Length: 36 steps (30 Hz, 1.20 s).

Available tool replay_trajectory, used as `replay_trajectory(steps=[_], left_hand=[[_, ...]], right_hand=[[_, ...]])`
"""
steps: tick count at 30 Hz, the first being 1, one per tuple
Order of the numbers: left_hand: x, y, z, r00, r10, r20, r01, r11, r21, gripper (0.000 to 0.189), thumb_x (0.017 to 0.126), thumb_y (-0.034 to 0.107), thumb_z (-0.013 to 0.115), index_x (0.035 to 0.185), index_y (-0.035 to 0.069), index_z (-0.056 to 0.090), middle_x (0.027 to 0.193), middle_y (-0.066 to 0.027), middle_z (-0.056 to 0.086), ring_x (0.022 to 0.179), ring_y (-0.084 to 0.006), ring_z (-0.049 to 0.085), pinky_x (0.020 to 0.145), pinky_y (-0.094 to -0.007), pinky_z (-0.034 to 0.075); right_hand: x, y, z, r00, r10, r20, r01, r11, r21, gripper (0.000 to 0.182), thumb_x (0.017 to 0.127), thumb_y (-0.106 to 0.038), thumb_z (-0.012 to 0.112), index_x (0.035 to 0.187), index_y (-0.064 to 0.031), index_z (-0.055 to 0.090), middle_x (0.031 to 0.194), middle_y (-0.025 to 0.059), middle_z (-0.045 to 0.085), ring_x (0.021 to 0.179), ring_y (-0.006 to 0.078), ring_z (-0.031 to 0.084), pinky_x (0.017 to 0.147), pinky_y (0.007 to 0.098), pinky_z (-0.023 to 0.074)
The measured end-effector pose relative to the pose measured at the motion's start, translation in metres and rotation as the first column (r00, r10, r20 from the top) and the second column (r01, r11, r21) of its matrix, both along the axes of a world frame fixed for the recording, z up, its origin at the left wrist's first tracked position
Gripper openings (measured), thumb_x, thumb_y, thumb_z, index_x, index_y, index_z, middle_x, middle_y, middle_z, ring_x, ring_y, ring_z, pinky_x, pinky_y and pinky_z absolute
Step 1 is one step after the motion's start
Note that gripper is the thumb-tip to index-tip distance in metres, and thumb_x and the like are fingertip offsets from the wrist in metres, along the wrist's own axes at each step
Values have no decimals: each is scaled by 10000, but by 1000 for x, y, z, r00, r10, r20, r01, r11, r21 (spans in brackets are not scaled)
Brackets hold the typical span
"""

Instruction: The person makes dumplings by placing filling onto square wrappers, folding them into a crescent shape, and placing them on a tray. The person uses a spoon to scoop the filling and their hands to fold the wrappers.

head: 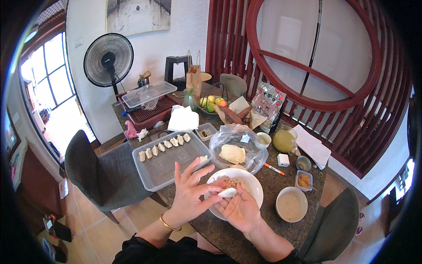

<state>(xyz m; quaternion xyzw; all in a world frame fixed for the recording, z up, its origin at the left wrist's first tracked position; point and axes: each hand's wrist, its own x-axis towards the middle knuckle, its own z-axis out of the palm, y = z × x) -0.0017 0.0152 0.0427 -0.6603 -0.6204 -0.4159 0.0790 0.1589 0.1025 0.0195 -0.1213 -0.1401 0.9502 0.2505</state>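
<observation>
A pale folded dumpling is held between my two hands, above a white bowl with minced filling in it. My left hand pinches one end with thumb and index finger, its other fingers spread. Under the dumpling, my right hand turns palm up, fingers and thumb around its other side. Left of the bowl, a clear plastic tray carries a row of several dumplings near its far side and one more piece at its right edge. Beyond the bowl, a stack of wrappers lies in a clear plastic bag.
At right stand a bowl of cloudy liquid, a small orange-filled tub and a glass pitcher. An orange-and-white pen lies near the bag. Sweet potatoes, fruit and a tea tray are farther back. Chairs flank the table.
</observation>
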Motion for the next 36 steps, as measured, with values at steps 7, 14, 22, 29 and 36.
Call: replay_trajectory(steps=[7, 14, 22, 29, 36], left_hand=[[-6, 2, -9, 988, -17, 154, 18, 1000, -9, 101, 720, 226, 801, 794, 188, 744, 1250, -5, 620, 1360, -303, 382, 1137, -622, 93], [-6, 7, -24, 986, 38, 160, -42, 999, 20, 71, 726, 173, 782, 775, 164, 731, 1180, -4, 650, 1290, -291, 453, 1141, -592, 150], [-6, 7, -14, 978, 71, 199, -56, 995, -79, 343, 710, 263, 810, 1031, 164, 741, 1322, -57, 570, 1337, -326, 411, 1114, -598, 195], [-18, 11, -5, 973, 1, 231, 44, 981, -187, 316, 720, 172, 787, 1033, 149, 745, 1423, -115, 494, 1423, -345, 291, 1148, -482, 215], [-7, 23, 1, 962, -30, 270, 81, 981, -178, 171, 727, 144, 786, 896, 139, 762, 1352, -79, 563, 1410, -346, 311, 1137, -509, 217]], right_hand=[[-3, -5, 1, 999, 35, 40, -36, 999, 32, 470, 1041, -381, 323, 1304, -10, 441, 1303, 127, 514, 1226, 307, 498, 1103, 462, 349], [-9, -7, -4, 999, -33, 21, 34, 999, -23, 459, 1037, -369, 346, 1314, -13, 433, 1311, 131, 508, 1252, 284, 470, 1115, 451, 343], [-9, -2, -11, 997, -67, 25, 69, 996, -59, 488, 1036, -374, 357, 1329, 12, 411, 1313, 187, 496, 1238, 305, 497, 1096, 441, 381], [-13, -10, -10, 997, -70, -14, 68, 988, -136, 415, 1032, -328, 390, 1312, -22, 409, 1281, 182, 520, 1209, 307, 516, 1101, 460, 382], [-13, -11, -14, 998, -53, -35, 50, 993, -106, 356, 1037, -306, 379, 1279, -48, 419, 1279, 156, 519, 1182, 302, 531, 1098, 478, 383]])
